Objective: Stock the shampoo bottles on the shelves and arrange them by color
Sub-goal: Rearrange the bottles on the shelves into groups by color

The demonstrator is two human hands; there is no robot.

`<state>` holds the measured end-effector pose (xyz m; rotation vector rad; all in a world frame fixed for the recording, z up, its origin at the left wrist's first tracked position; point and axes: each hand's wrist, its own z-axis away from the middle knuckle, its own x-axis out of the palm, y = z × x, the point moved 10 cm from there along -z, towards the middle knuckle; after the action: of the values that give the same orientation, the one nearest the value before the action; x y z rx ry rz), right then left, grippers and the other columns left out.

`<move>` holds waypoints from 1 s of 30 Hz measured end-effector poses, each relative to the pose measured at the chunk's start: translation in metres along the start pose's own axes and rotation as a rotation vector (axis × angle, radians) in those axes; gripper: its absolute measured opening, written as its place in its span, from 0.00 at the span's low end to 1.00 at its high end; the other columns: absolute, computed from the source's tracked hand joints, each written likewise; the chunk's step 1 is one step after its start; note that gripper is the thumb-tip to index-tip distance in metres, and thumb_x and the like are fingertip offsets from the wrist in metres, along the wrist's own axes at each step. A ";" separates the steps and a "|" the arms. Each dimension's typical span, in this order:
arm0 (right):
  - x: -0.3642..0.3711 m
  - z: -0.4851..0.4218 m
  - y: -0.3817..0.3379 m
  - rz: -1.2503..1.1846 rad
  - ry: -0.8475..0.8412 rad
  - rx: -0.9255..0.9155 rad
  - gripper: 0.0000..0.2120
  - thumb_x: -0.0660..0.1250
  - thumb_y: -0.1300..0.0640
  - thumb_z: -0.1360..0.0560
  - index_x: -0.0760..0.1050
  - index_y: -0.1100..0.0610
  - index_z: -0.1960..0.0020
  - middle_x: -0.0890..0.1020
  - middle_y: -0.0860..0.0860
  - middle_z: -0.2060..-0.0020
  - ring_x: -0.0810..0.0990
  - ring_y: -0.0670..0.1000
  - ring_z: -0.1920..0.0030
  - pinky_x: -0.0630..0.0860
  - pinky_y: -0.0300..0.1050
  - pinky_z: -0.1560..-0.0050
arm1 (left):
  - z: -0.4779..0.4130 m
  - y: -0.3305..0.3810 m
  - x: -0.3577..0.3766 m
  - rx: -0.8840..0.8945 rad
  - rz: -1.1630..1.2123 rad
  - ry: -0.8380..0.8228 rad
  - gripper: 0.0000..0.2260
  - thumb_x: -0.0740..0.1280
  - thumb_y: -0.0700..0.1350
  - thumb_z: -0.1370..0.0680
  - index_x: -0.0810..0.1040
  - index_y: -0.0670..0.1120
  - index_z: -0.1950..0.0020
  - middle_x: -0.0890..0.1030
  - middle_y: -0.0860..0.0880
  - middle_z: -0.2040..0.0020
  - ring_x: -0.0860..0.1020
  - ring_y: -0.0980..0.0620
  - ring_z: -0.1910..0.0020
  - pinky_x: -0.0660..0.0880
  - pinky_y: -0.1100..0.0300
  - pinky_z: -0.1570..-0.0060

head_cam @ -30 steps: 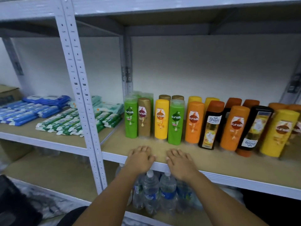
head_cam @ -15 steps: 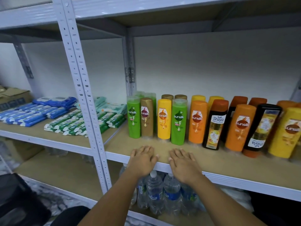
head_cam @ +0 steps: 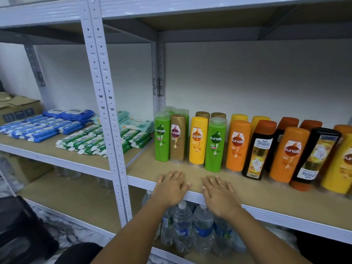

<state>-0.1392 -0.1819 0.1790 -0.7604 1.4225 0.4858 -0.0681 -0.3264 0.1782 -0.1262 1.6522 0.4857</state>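
Shampoo bottles stand in rows on the middle shelf (head_cam: 266,195). From left: a green bottle (head_cam: 162,138), a gold one (head_cam: 177,138), a yellow one (head_cam: 198,141), another green one (head_cam: 215,145), an orange one (head_cam: 237,145), a black Shayla bottle (head_cam: 259,151), another orange one (head_cam: 288,155), an upside-down black bottle (head_cam: 314,159) and a yellow one (head_cam: 341,164). More bottles stand behind them. My left hand (head_cam: 171,185) and my right hand (head_cam: 219,193) lie flat, fingers straight, on the shelf's front edge, holding nothing.
Blue packs (head_cam: 47,124) and green packs (head_cam: 99,141) lie on the neighbouring shelf left of the perforated white post (head_cam: 106,103). Water bottles (head_cam: 190,225) stand on the shelf below my hands. A cardboard box (head_cam: 17,109) sits far left, a dark crate (head_cam: 21,229) on the floor.
Both hands stay flat on the shelf edge. Only the view has shifted slightly to the left and down.
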 end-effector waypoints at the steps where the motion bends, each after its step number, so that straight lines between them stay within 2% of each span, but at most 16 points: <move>1: 0.000 0.000 -0.002 -0.008 -0.014 -0.009 0.26 0.42 0.44 0.15 0.49 0.46 0.18 0.51 0.45 0.19 0.46 0.50 0.19 0.43 0.56 0.21 | -0.001 0.000 -0.001 0.009 0.003 -0.022 0.29 0.49 0.62 0.16 0.56 0.50 0.18 0.55 0.52 0.18 0.51 0.51 0.19 0.47 0.46 0.22; 4: -0.003 -0.001 -0.011 -0.059 -0.056 -0.059 0.24 0.46 0.47 0.15 0.53 0.47 0.19 0.52 0.46 0.19 0.48 0.50 0.19 0.43 0.55 0.21 | 0.000 -0.005 -0.008 0.045 0.004 -0.071 0.29 0.51 0.62 0.17 0.59 0.49 0.19 0.57 0.50 0.18 0.53 0.50 0.20 0.50 0.47 0.22; 7: -0.008 -0.006 -0.038 -0.119 -0.070 -0.157 0.23 0.51 0.49 0.15 0.60 0.51 0.21 0.58 0.48 0.20 0.53 0.50 0.20 0.48 0.50 0.22 | -0.001 -0.030 -0.021 0.031 -0.007 -0.032 0.27 0.54 0.63 0.18 0.68 0.49 0.24 0.66 0.50 0.22 0.62 0.49 0.23 0.58 0.48 0.25; 8: -0.009 -0.009 -0.050 -0.151 -0.067 -0.188 0.23 0.53 0.49 0.15 0.62 0.52 0.21 0.61 0.49 0.21 0.56 0.50 0.21 0.50 0.48 0.22 | -0.003 -0.042 -0.024 0.010 0.007 -0.004 0.26 0.55 0.63 0.18 0.72 0.48 0.29 0.71 0.49 0.26 0.66 0.48 0.26 0.61 0.49 0.27; 10: -0.013 -0.017 -0.071 -0.270 -0.032 -0.208 0.23 0.55 0.49 0.15 0.64 0.54 0.22 0.64 0.49 0.22 0.60 0.49 0.22 0.53 0.43 0.23 | -0.008 -0.063 -0.030 -0.045 0.047 0.071 0.21 0.58 0.62 0.19 0.77 0.47 0.41 0.78 0.48 0.39 0.74 0.47 0.36 0.68 0.52 0.36; 12: -0.015 -0.031 -0.081 -0.429 0.021 -0.147 0.23 0.57 0.49 0.16 0.65 0.56 0.23 0.67 0.50 0.24 0.65 0.48 0.25 0.57 0.36 0.28 | -0.017 -0.080 -0.038 -0.127 0.170 0.128 0.16 0.62 0.60 0.21 0.78 0.47 0.53 0.80 0.49 0.53 0.78 0.46 0.49 0.74 0.54 0.49; 14: -0.017 -0.048 -0.086 -0.556 0.091 -0.090 0.24 0.60 0.50 0.16 0.65 0.58 0.23 0.69 0.52 0.25 0.67 0.48 0.27 0.60 0.33 0.34 | -0.027 -0.095 -0.048 -0.216 0.319 0.185 0.15 0.66 0.57 0.22 0.78 0.46 0.56 0.78 0.49 0.61 0.78 0.47 0.58 0.74 0.56 0.59; 15: -0.018 -0.054 -0.088 -0.591 0.128 -0.078 0.26 0.60 0.50 0.17 0.62 0.58 0.22 0.68 0.51 0.25 0.65 0.48 0.26 0.58 0.31 0.33 | -0.031 -0.101 -0.052 -0.255 0.365 0.218 0.14 0.67 0.56 0.22 0.77 0.45 0.57 0.77 0.50 0.63 0.77 0.47 0.59 0.71 0.57 0.62; 17: -0.017 -0.072 -0.093 -0.641 0.199 -0.064 0.31 0.62 0.49 0.18 0.56 0.57 0.19 0.63 0.48 0.22 0.59 0.47 0.22 0.53 0.34 0.27 | -0.043 -0.116 -0.059 -0.297 0.409 0.277 0.13 0.70 0.54 0.23 0.74 0.45 0.54 0.78 0.49 0.59 0.75 0.49 0.60 0.66 0.59 0.65; 19: -0.017 -0.089 -0.094 -0.687 0.263 -0.027 0.36 0.64 0.50 0.19 0.51 0.59 0.19 0.59 0.51 0.21 0.56 0.50 0.21 0.51 0.36 0.25 | -0.058 -0.129 -0.057 -0.255 0.512 0.308 0.20 0.73 0.54 0.26 0.73 0.46 0.41 0.81 0.48 0.48 0.77 0.50 0.56 0.70 0.60 0.62; 21: -0.014 -0.102 -0.092 -0.713 0.303 0.037 0.38 0.66 0.50 0.19 0.50 0.62 0.19 0.59 0.54 0.21 0.57 0.53 0.21 0.51 0.38 0.24 | -0.073 -0.133 -0.052 -0.158 0.701 0.289 0.35 0.75 0.54 0.30 0.63 0.54 0.27 0.78 0.56 0.38 0.77 0.54 0.44 0.75 0.57 0.46; 22: -0.012 -0.108 -0.091 -0.732 0.330 0.065 0.37 0.66 0.49 0.20 0.52 0.62 0.20 0.61 0.55 0.22 0.59 0.54 0.22 0.55 0.43 0.23 | -0.080 -0.135 -0.049 -0.124 0.773 0.270 0.40 0.76 0.54 0.31 0.58 0.58 0.25 0.76 0.60 0.35 0.76 0.56 0.39 0.74 0.54 0.38; 23: -0.012 -0.113 -0.089 -0.756 0.368 0.084 0.37 0.67 0.48 0.21 0.54 0.62 0.21 0.64 0.56 0.23 0.62 0.55 0.23 0.60 0.49 0.23 | -0.087 -0.136 -0.046 -0.096 0.811 0.263 0.42 0.77 0.54 0.33 0.57 0.61 0.25 0.75 0.61 0.33 0.75 0.57 0.36 0.73 0.51 0.34; 25: -0.012 -0.120 -0.086 -0.791 0.427 0.121 0.36 0.68 0.47 0.23 0.57 0.60 0.23 0.69 0.56 0.26 0.67 0.56 0.26 0.67 0.54 0.27 | -0.099 -0.139 -0.045 -0.063 0.833 0.277 0.43 0.76 0.57 0.35 0.57 0.64 0.26 0.76 0.60 0.32 0.76 0.56 0.34 0.74 0.46 0.33; 30: -0.013 -0.137 -0.083 -0.856 0.510 0.131 0.33 0.70 0.51 0.24 0.59 0.56 0.25 0.74 0.54 0.30 0.73 0.54 0.30 0.71 0.53 0.31 | -0.110 -0.143 -0.047 -0.034 0.799 0.337 0.35 0.74 0.58 0.35 0.63 0.62 0.31 0.78 0.56 0.35 0.77 0.54 0.36 0.75 0.45 0.37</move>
<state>-0.1771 -0.3351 0.2092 -1.3423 1.4033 -0.4907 -0.1110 -0.5068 0.1970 0.4721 1.9945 1.1410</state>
